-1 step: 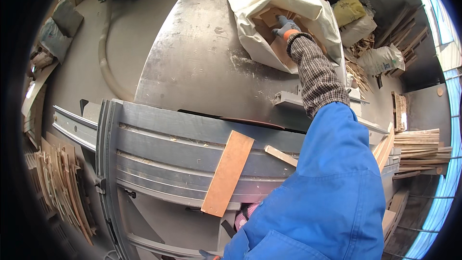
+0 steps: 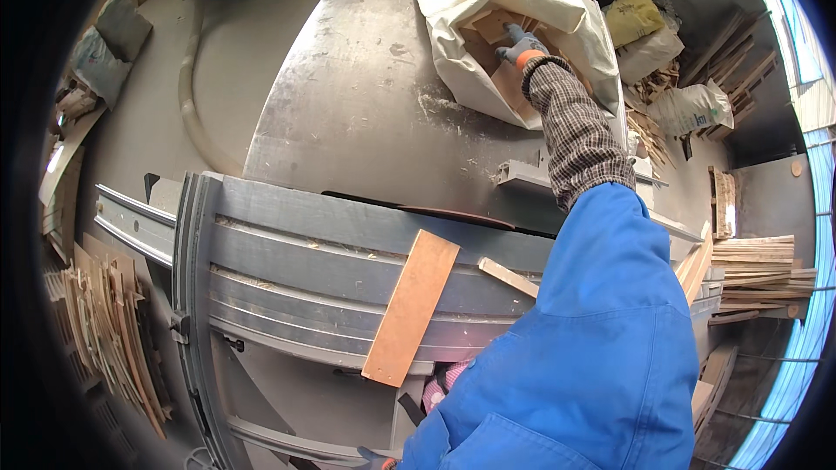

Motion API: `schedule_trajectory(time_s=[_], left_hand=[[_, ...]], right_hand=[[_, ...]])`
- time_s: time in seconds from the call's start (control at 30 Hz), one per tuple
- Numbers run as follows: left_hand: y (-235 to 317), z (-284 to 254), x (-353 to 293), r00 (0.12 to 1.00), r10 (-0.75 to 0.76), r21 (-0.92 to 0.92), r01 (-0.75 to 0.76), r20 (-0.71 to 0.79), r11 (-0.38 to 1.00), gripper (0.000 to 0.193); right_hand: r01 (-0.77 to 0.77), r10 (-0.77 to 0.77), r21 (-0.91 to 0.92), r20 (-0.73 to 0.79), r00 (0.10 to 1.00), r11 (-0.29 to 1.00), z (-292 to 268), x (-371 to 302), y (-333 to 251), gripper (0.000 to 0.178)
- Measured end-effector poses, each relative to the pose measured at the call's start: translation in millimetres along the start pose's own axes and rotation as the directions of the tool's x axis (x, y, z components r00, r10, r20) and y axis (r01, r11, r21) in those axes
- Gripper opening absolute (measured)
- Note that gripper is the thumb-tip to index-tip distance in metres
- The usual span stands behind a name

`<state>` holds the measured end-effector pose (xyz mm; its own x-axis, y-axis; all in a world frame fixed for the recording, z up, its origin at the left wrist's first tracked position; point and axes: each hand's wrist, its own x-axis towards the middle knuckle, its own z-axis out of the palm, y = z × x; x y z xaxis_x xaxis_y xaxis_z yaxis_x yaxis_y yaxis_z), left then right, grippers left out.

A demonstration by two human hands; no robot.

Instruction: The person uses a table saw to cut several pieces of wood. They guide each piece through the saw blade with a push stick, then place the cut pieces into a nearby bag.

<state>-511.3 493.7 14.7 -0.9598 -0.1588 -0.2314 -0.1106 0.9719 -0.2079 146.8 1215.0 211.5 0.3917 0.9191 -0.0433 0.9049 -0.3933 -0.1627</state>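
My right hand, in a grey glove with an orange cuff, reaches into the mouth of a white sack lying on the grey metal machine table. Its fingers rest on flat wooden pieces inside the sack; whether they grip one is unclear. My checked sleeve and blue jacket cover the arm. Of my left hand, only a patch of pink-grey glove shows under the blue sleeve by the table's near edge. A flat orange-brown board lies across the ribbed metal rail in front of me.
A thin wood strip lies on the rail beside the board. Stacked slats sit at the right and curved wood offcuts at the left. Filled sacks and scrap wood lie behind the machine. A hose curves on the floor.
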Motion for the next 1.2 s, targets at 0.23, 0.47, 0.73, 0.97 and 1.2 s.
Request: schedule_trajectory(time_s=[0.23, 0.47, 0.73, 0.97, 1.2], left_hand=[[-24.8, -11.0, 28.1, 0.992, 0.103, -0.232, -0.085, 0.068, 0.969, 0.104], [-89.0, 6.7, 55.6, 0.974, 0.225, -0.421, -0.203, 0.002, 0.884, 0.104], [-124.1, 7.5, 51.9, 0.953, 0.302, -0.579, -0.244, 0.004, 0.778, 0.111], [-154.7, 17.6, 72.4, 0.939, 0.335, -0.610, -0.217, 0.084, 0.762, 0.117], [-154.5, 40.5, 101.6, 0.937, 0.347, -0.558, -0.267, 0.040, 0.786, 0.126]], right_hand=[[0.278, -0.136, 0.459, -0.318, 0.938, 0.844, -13.3, -28.5, 66.9, 0.059], [0.460, -0.345, 0.616, -0.305, 0.888, 0.639, -55.5, -281.8, 21.0, 0.032], [0.266, -0.371, 0.459, 0.156, 0.915, 0.848, 48.9, -562.0, 121.9, 0.038], [0.331, -0.338, 0.087, 0.087, 0.937, 0.940, 97.8, -668.7, 187.2, 0.066], [0.321, -0.320, 0.054, -0.027, 0.947, 0.945, 91.9, -681.0, 213.6, 0.066]])
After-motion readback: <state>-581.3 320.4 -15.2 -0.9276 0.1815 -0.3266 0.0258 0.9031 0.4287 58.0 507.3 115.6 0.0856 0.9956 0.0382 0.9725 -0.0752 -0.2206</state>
